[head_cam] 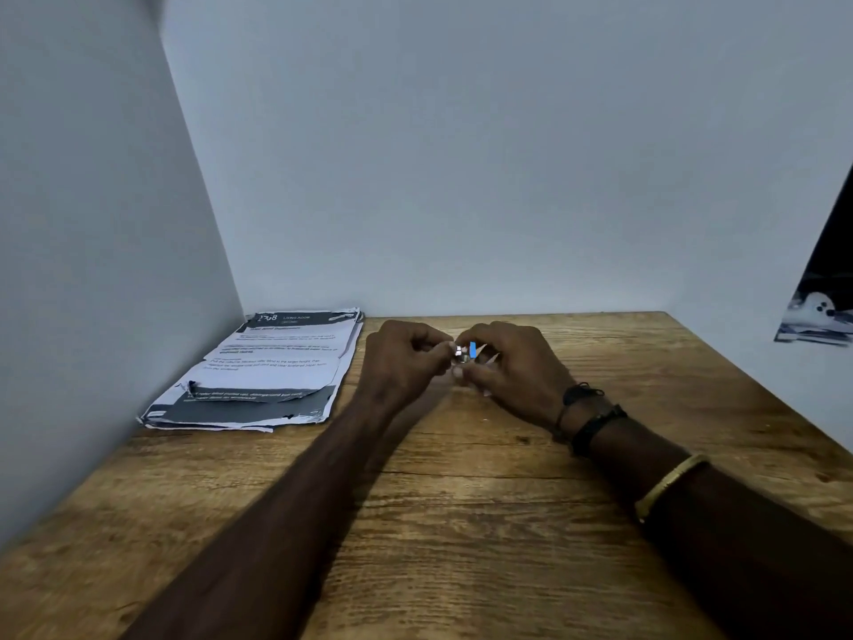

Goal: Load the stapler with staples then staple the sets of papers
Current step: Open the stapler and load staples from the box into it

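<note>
On the wooden table [461, 524], papers [263, 371] stacked far left by the wall, my left hand [401, 362] and right hand [512, 367] both pinch what seems the small silver-and-blue stapler [465, 352] at mid-table, so I judge loading is underway, with seating the staples squarely next.

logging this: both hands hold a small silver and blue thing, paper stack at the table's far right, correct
No: the head view shows the paper stack at the table's far left. Left hand and right hand do hold the small silver and blue thing.
</note>
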A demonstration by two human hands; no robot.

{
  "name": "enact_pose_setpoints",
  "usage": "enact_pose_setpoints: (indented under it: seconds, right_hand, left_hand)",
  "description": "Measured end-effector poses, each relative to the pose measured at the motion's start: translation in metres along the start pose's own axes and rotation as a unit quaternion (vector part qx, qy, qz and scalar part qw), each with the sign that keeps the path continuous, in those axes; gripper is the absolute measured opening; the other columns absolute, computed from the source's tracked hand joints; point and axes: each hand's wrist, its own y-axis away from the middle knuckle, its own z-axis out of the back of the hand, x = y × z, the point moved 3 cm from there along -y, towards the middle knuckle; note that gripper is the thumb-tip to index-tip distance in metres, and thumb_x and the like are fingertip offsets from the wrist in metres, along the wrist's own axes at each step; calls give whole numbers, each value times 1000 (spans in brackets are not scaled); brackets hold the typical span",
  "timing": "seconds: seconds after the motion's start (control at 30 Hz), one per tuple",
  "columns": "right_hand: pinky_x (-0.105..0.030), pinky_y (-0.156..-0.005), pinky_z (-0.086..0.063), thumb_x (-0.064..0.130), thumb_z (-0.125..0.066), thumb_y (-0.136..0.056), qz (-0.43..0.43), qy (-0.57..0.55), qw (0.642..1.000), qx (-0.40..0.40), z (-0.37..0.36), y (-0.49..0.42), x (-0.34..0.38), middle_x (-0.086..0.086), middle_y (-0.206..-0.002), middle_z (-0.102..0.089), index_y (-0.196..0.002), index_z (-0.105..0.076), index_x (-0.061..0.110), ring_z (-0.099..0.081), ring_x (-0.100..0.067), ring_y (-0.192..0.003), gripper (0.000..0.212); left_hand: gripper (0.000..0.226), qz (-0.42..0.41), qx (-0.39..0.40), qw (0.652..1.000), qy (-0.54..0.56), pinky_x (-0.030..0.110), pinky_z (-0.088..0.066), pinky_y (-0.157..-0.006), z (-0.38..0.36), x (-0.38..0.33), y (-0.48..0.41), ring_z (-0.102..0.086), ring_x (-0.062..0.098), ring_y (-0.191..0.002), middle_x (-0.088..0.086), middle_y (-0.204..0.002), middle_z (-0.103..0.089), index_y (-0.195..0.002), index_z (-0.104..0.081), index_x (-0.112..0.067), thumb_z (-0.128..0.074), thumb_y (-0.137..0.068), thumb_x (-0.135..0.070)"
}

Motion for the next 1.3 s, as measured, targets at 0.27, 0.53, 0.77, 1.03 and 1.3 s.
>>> enact_pose_setpoints:
  seconds: [0.27, 0.53, 0.77, 1.03, 1.3]
  right_hand:
    - [-36, -79, -57, 23, -69, -91, 28, -54, 996, -62, 4, -5, 3, 8, -93, -78, -105, -75, 23, -70, -9, -87, 15]
    - [-37, -78, -56, 18, -71, -89, 20, -66, 996, -58, 8, -7, 0, 1, -87, -78, -98, -76, 18, -71, -16, -84, 10]
    - [-39, -71, -62, 14, -68, -92, -26, -143, 985, -97, 12, -9, -12, -2, -81, -76, -92, -72, 15, -74, -16, -73, 4]
    - [-35, -76, -65, 6, -63, -97, -182, -378, 903, -90, 10, -6, -44, -21, -99, -70, -105, -67, 2, -76, -31, -81, 10]
    - [-34, -72, -65, -8, -58, -94, -279, -513, 810, -54, 1, -1, -47, -16, -88, -71, -93, -69, 3, -78, -29, -81, 15]
  left_hand:
    - [38, -38, 5, 998, -39, 47, -62, -75, -3, -5, 4, -75, 9, -66, -4, -63, -75, -71, -79, -20, -60, -95, -43]
    - [40, -49, -8, 998, -37, 46, -62, -64, -5, -10, 2, -75, 8, -61, 2, -60, -75, -64, -76, -12, -57, -93, -34]
    - [30, 31, -25, 993, 110, 47, -66, -73, 0, -4, 2, -79, 27, -73, 16, -69, -77, -70, -78, -3, -59, -89, -15]
    - [23, 228, -24, 925, 302, 26, -64, -61, 4, 15, -6, -74, 30, -83, 21, -87, -72, -79, -70, 1, -52, -91, 6]
    - [36, 109, 26, 987, -117, 37, -58, -79, 5, 19, -2, -72, 23, -79, 2, -80, -78, -79, -75, -13, -61, -87, -45]
